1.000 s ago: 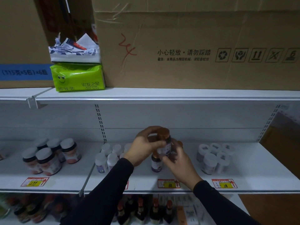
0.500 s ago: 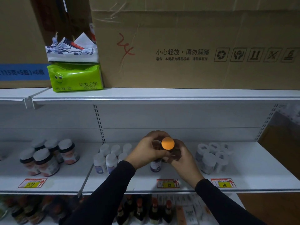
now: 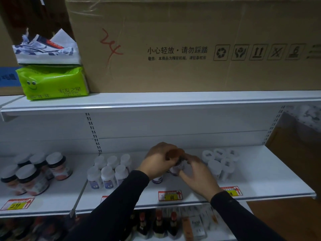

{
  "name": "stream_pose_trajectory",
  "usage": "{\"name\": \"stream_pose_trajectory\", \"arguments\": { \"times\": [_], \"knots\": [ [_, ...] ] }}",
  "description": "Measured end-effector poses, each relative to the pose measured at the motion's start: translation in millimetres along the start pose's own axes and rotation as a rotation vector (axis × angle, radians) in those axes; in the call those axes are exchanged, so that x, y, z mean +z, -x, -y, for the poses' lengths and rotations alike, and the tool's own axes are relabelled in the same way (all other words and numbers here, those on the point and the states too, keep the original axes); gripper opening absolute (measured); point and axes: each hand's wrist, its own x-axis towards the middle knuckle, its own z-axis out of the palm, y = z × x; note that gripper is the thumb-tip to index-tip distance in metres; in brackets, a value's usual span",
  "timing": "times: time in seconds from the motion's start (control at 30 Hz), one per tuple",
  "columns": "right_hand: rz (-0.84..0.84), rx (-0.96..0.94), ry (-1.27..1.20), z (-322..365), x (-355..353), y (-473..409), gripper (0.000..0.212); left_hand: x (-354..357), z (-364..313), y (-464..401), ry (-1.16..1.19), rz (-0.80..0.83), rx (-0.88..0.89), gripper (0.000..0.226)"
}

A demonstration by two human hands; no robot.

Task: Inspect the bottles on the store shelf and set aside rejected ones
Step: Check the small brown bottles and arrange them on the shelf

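Both hands hold one small dark bottle with an orange cap (image 3: 175,158) just above the middle shelf (image 3: 260,185), tilted toward the back panel. Left hand (image 3: 159,161) wraps its fingers round the cap end; right hand (image 3: 196,171) pinches the labelled body from below, fingers curled on it. Blur hides exact fingertip placement.

Step in hand, as a judgement: inspection of this one bottle, mid-turn, label or base being checked.

A second small bottle with a purple label (image 3: 157,179) stands on the shelf just under the left wrist. Groups of white-capped bottles (image 3: 108,171) stand left of the hands, wrapped white bottles (image 3: 220,162) right.

Next move calls for a verdict: back upright into the gap behind the price tag (image 3: 170,195), or moved away from stock if rejected. No reject spot is identifiable. Risk: knocking the purple-label bottle on the way down.
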Motion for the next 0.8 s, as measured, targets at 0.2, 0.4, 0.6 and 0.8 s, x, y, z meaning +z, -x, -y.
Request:
{"name": "stream_pose_trajectory", "arguments": {
  "times": [0.2, 0.4, 0.6, 0.8],
  "knots": [
    [0.041, -0.082, 0.291, -25, -2, 0, 0.063, 25, 17, -9, -0.116, 0.109, -0.053, 0.014],
    [0.092, -0.06, 0.389, -34, -2, 1, 0.069, 46, 45, -11, -0.311, 0.127, -0.111, 0.022],
    [0.07, -0.088, 0.417, -37, 2, -1, 0.066, 55, 54, -8, -0.341, 0.103, -0.141, 0.02],
    [0.003, -0.123, 0.446, -40, 6, -6, 0.061, 58, 61, -7, -0.346, 0.092, -0.148, 0.015]
  ]
}}
